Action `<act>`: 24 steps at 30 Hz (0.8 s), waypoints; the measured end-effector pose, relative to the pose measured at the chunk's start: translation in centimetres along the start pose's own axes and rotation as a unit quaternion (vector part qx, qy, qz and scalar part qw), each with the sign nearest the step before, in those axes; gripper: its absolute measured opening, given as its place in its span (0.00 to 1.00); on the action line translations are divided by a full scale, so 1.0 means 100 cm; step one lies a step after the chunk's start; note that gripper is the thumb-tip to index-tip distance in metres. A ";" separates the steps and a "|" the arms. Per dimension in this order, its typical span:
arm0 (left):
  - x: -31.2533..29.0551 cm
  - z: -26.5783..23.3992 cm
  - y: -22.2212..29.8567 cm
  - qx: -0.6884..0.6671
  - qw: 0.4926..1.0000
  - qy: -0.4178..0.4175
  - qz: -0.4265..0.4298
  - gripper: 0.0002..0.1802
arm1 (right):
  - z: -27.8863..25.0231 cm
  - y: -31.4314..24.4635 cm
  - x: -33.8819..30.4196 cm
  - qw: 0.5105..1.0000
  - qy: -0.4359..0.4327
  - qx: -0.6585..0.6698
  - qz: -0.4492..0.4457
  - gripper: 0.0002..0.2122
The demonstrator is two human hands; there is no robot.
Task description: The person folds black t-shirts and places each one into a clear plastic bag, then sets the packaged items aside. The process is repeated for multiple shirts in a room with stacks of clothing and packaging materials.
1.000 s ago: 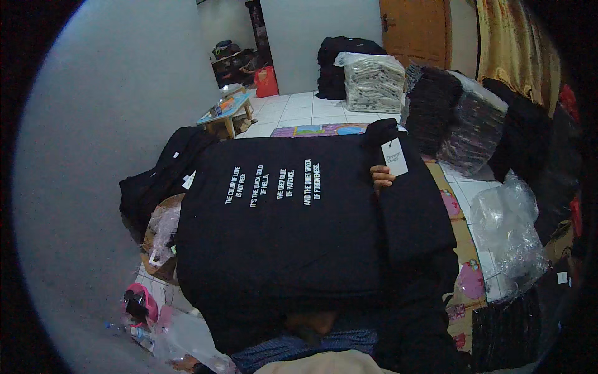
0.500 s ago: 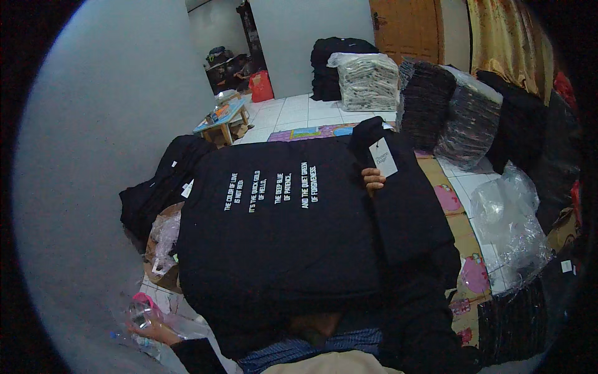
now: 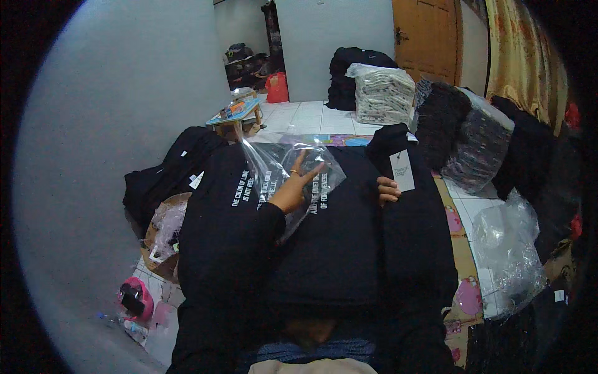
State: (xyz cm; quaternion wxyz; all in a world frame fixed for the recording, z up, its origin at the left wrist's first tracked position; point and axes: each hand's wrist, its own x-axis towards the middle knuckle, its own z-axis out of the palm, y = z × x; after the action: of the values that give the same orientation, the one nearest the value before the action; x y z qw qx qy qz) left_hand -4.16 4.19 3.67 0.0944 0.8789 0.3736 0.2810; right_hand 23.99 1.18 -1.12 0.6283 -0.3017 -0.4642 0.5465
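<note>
A black shirt [image 3: 336, 262] with rows of white lettering lies spread before me. My left hand [image 3: 291, 192] is over the lettering, with two fingers stretched apart in a clear plastic bag [image 3: 324, 163]. The bag drapes around these fingers; its grip by the thumb and remaining fingers is partly hidden. At the right side of the shirt, my right hand [image 3: 389, 190] shows only curled fingers, closed on black folded cloth. Beside those fingers hangs a pale card tag [image 3: 402, 171]. The rest of that hand is hidden by the cloth.
Folded black garments [image 3: 168, 168] lie left, beside a carton [image 3: 161, 252] holding plastic. A pink container [image 3: 140, 299] stands lower left. Bagged stacks [image 3: 384, 93] rise at the back. Loose clear plastic [image 3: 507, 249] lies right. A low table [image 3: 233, 113] stands near the doorway.
My left hand has moved from beside the pink container up over the shirt's lettering, bringing the clear plastic bag. My right hand stays at the cloth near the tag. The view has shifted slightly.
</note>
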 end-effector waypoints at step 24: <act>0.064 -0.020 0.071 0.257 0.963 -0.007 0.078 0.30 | 0.046 -0.022 -0.027 0.916 -0.017 -0.401 0.008 0.21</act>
State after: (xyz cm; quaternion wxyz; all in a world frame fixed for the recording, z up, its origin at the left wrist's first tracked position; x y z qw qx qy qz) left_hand 2.62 3.72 10.66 -0.1540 0.9019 0.3631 0.1763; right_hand 20.77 -2.50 1.93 0.4427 -0.5228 -0.6523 0.3245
